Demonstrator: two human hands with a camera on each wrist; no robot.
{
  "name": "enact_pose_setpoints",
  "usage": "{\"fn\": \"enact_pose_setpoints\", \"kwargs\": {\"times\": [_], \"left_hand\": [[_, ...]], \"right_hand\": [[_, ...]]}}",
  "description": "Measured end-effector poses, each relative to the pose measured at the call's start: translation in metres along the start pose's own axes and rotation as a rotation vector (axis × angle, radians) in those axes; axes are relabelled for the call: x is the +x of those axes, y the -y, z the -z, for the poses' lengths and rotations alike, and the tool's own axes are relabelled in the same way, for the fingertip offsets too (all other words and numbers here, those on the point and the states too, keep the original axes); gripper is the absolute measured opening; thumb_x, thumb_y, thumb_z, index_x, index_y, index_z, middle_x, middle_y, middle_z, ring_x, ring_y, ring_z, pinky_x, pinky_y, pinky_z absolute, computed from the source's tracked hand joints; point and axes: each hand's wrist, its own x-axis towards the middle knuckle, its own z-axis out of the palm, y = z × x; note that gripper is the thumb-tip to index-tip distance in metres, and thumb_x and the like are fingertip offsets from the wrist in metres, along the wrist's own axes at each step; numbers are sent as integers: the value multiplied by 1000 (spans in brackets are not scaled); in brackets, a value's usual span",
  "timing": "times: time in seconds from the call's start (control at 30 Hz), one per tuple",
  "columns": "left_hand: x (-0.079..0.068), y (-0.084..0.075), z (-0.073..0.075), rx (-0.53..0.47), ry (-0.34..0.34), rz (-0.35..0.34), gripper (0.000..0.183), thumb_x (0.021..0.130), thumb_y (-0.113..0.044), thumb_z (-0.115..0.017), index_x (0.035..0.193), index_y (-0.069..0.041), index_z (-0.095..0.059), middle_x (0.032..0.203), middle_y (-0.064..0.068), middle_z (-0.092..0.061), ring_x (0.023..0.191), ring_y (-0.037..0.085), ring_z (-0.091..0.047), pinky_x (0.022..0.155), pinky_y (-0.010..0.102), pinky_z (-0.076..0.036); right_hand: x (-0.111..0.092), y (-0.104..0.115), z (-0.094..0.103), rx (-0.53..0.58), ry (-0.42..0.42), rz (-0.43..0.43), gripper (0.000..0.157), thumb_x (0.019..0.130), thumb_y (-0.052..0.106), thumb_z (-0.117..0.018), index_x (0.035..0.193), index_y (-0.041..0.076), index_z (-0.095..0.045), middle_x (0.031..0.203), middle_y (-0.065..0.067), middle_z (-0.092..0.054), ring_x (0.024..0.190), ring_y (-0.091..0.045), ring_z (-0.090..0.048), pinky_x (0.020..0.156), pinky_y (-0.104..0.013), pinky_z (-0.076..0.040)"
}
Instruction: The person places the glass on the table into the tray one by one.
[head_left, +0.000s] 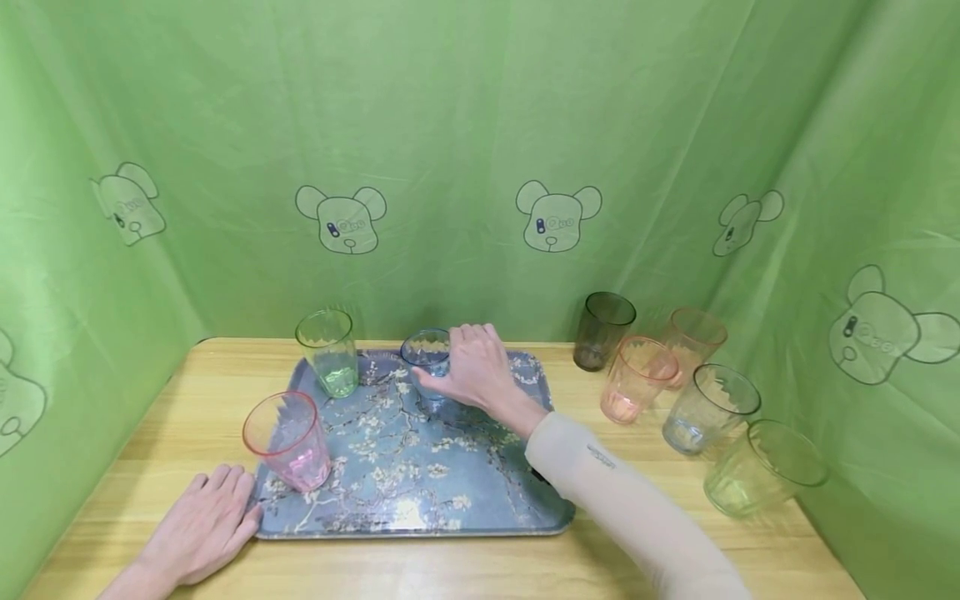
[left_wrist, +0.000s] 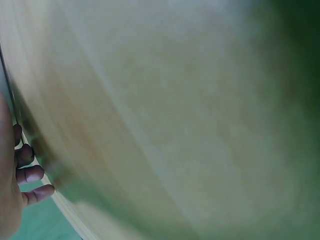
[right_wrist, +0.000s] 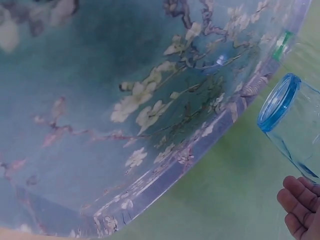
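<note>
My right hand (head_left: 476,367) grips a clear blue glass (head_left: 424,353) by its upper part, over the back middle of the blossom-patterned blue tray (head_left: 510,504). In the right wrist view the thick base of the blue glass (right_wrist: 280,102) shows beside curled fingers (right_wrist: 299,202); whether it touches the tray I cannot tell. My left hand (head_left: 202,521) rests on the table with relaxed fingers, thumb at the tray's front left corner. A pink glass (head_left: 300,454) stands upright on the tray's left side. Behind it stands a green glass (head_left: 335,367).
On the table (head_left: 487,567) right of the tray are several glasses: dark grey (head_left: 600,333), orange-pink (head_left: 636,383), another pinkish one (head_left: 693,337), pale blue-grey (head_left: 701,417) and yellow-green (head_left: 757,471). Green curtains (head_left: 450,125) enclose the table's back and sides.
</note>
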Motion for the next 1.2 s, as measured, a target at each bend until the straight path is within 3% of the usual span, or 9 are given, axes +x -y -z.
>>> {"fn": "enact_pose_setpoints", "kwargs": {"times": [0.27, 0.4, 0.6, 0.73, 1.2], "left_hand": [[1, 0, 1, -1, 8, 6, 24, 86, -35, -61, 88, -16, -46, 81, -3, -39, 78, 16, -41, 69, 34, -35], [1, 0, 2, -2, 8, 10, 24, 86, -35, -61, 87, -16, -46, 81, -4, -38, 78, 16, -40, 69, 34, -34], [0, -1, 1, -4, 11, 13, 24, 86, -35, -61, 88, -16, -47, 81, -4, -39, 78, 16, -41, 69, 34, -35], [0, 0, 1, -2, 8, 8, 23, 86, -35, -60, 88, -16, -47, 81, -4, -39, 78, 16, -41, 69, 35, -36], [1, -1, 1, -5, 0, 4, 22, 88, -34, -59, 89, -15, -47, 81, -3, -40, 78, 16, -42, 69, 35, -37]], "right_hand": [[10, 7, -17, -23, 7, 10, 79, 89, 82, -51, 101, 6, -68, 89, -5, -68, 83, -19, -60, 89, -37, -48], [15, 12, -22, 10, 0, -2, 80, 88, 81, -57, 106, 4, -70, 95, -8, -72, 86, -21, -63, 90, -37, -48], [22, 15, -27, -3, 35, -4, 86, 88, 85, -50, 111, 4, -70, 96, -6, -72, 88, -20, -63, 92, -36, -48], [26, 18, -29, 8, 36, 4, 83, 88, 83, -53, 108, 4, -70, 93, -6, -70, 86, -20, -62, 92, -37, -47], [29, 24, -36, 2, 41, 38, 74, 89, 80, -57, 99, 7, -68, 85, -3, -65, 77, -17, -56, 82, -33, -46]]}}
